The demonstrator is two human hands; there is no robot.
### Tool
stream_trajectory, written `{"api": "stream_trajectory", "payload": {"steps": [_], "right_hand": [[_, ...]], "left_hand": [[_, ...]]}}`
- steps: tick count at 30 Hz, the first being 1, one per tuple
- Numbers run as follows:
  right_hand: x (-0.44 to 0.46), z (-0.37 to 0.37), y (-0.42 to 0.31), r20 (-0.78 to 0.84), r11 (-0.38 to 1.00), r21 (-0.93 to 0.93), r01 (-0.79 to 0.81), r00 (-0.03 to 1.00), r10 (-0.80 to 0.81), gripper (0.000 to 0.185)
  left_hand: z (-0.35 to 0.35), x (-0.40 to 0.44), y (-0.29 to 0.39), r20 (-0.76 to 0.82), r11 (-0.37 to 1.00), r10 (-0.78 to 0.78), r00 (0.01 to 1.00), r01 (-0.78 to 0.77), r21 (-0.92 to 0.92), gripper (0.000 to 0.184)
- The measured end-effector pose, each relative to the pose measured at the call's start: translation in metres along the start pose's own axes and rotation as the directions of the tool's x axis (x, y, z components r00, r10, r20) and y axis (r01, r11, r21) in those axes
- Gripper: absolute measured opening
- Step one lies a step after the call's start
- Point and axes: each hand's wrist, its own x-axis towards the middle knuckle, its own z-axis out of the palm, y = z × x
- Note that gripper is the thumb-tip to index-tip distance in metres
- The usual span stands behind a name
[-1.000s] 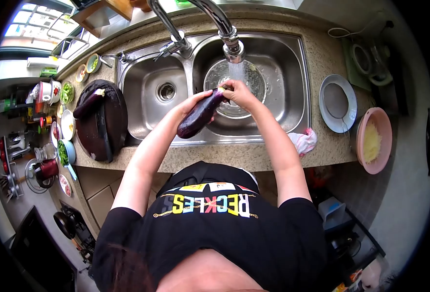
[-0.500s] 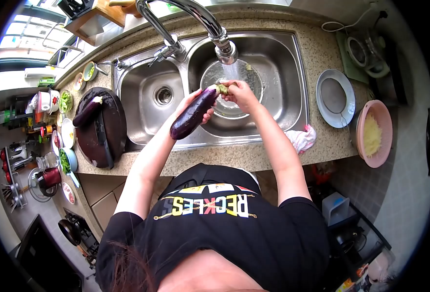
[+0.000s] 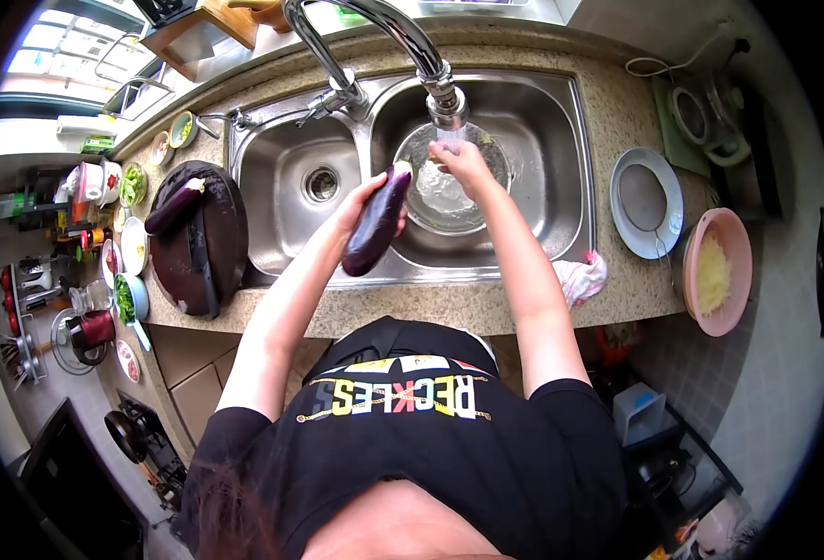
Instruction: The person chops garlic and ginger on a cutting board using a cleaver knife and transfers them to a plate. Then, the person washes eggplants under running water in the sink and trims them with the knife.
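My left hand point(image 3: 363, 207) is closed around a glossy purple eggplant point(image 3: 375, 224), held slanting above the sink's divider and front rim. The eggplant's upper end looks pale and bare. Under the faucet point(image 3: 447, 107), my right hand point(image 3: 463, 166) is pinched in the running water, apart from the eggplant. A small bit of the green eggplant cap point(image 3: 435, 159) shows at its fingertips, mostly hidden. Below that hand, a round bowl of water point(image 3: 445, 219) stands in the right basin point(image 3: 547, 201).
Another eggplant point(image 3: 175, 207) lies on a dark round board point(image 3: 174, 275) left of the sink, near several small bowls. To the right are a sieve on a white plate point(image 3: 620, 224), a pink colander point(image 3: 739, 313) with pale yellow shreds, and a cloth point(image 3: 582, 277).
My right hand has moved away from the eggplant, up under the water stream. The green cap is gone from the eggplant's end. My left hand still holds the eggplant, now turned more upright.
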Motion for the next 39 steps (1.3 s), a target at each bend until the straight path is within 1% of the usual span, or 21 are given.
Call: {"api": "stream_trajectory", "payload": {"steps": [2,3,5,7,10,12,14,15,16,17,20,22,23,27,29,30,32,34,36,38,39], "right_hand": [[0.007,0.008,-0.013,0.038,0.919,0.298,-0.258,0.965,0.258,0.050],[0.017,0.008,-0.001,0.144,0.905,0.352,-0.238,0.969,0.199,0.072],[0.015,0.010,-0.006,0.122,0.905,0.334,-0.264,0.964,0.236,0.071],[0.015,0.009,-0.012,0.150,0.858,0.399,-0.324,0.946,0.288,0.062],[-0.007,0.008,-0.010,0.095,0.785,0.565,-0.254,0.965,0.244,0.044],[-0.021,0.014,0.000,-0.075,0.915,0.397,0.075,0.996,-0.050,0.042],[-0.013,0.011,0.034,-0.228,0.979,0.021,0.205,0.954,-0.195,0.049],[-0.033,0.009,0.013,-0.233,0.986,-0.077,0.146,0.959,-0.161,0.058],[-0.042,0.011,0.015,-0.218,0.993,0.053,0.101,0.972,-0.087,0.054],[-0.051,0.013,0.017,-0.202,0.982,0.182,0.050,0.979,-0.013,0.051],[-0.075,0.015,0.009,-0.195,0.926,0.377,0.033,0.980,0.045,0.056],[-0.059,0.013,0.031,-0.318,0.961,-0.157,0.229,0.909,-0.269,0.052],[-0.059,0.007,0.029,-0.291,0.990,-0.101,0.094,0.949,-0.119,0.056],[-0.065,0.002,0.014,-0.327,0.981,-0.155,0.115,0.931,-0.161,0.057],[-0.071,-0.005,0.012,-0.114,0.999,0.030,0.020,0.993,-0.016,0.055],[-0.079,-0.005,0.002,-0.107,1.000,0.024,0.015,0.994,-0.012,0.055],[-0.093,-0.005,-0.027,0.196,0.787,0.568,-0.242,0.968,0.157,0.056],[-0.094,-0.007,-0.020,0.274,0.739,0.630,-0.240,0.959,0.077,0.055],[-0.095,-0.006,-0.006,0.426,0.582,0.730,-0.358,0.904,0.022,0.054],[-0.087,-0.010,0.004,0.438,0.589,0.722,-0.362,0.899,0.015,0.055],[-0.085,-0.011,0.005,0.405,0.598,0.713,-0.365,0.911,0.075,0.056]], "left_hand": [[0.003,0.014,0.003,-0.112,0.992,0.089,0.990,-0.077,0.100,0.044],[0.010,0.021,0.004,-0.133,0.982,0.137,0.982,-0.118,0.145,0.042],[0.035,0.033,0.010,-0.130,0.913,0.294,0.947,-0.238,0.332,0.043],[0.048,0.055,0.015,-0.189,0.832,0.375,0.908,-0.239,0.501,0.044],[0.079,0.079,0.014,-0.227,0.819,0.476,0.849,-0.334,0.466,0.039],[0.073,0.109,0.018,-0.227,0.800,0.512,0.828,-0.365,0.476,0.034],[0.056,0.155,0.017,-0.388,0.706,0.684,0.618,-0.426,0.566,0.016],[0.049,0.166,0.021,-0.366,0.680,0.721,0.588,-0.499,0.537,0.012],[0.058,0.162,0.026,-0.343,0.646,0.758,0.555,-0.570,0.507,0.008],[0.066,0.158,0.032,-0.399,0.652,0.754,0.522,-0.515,0.556,0.008],[0.058,0.167,0.042,-0.395,0.744,0.668,0.631,-0.552,0.375,0.009],[0.067,0.162,0.028,-0.296,0.716,0.691,0.659,-0.571,0.401,0.008],[0.074,0.159,0.019,-0.331,0.680,0.713,0.618,-0.491,0.545,0.008],[0.081,0.147,0.014,-0.255,0.742,0.628,0.735,-0.467,0.480,0.031],[0.077,0.140,0.024,-0.195,0.766,0.572,0.797,-0.435,0.472,0.026],[0.060,0.154,0.031,-0.161,0.815,0.553,0.817,-0.491,0.307,0.017],[0.052,0.151,0.048,-0.100,0.903,0.427,0.899,-0.419,0.092,0.030],[0.047,0.149,0.056,-0.003,0.905,0.421,0.907,-0.420,0.066,0.025],[0.046,0.149,0.057,0.041,0.933,0.339,0.940,-0.330,-0.140,0.023],[0.047,0.147,0.047,0.001,0.900,0.435,0.900,-0.435,-0.006,0.023],[0.054,0.137,0.042,0.072,0.906,0.401,0.913,-0.407,0.120,0.022]]}}
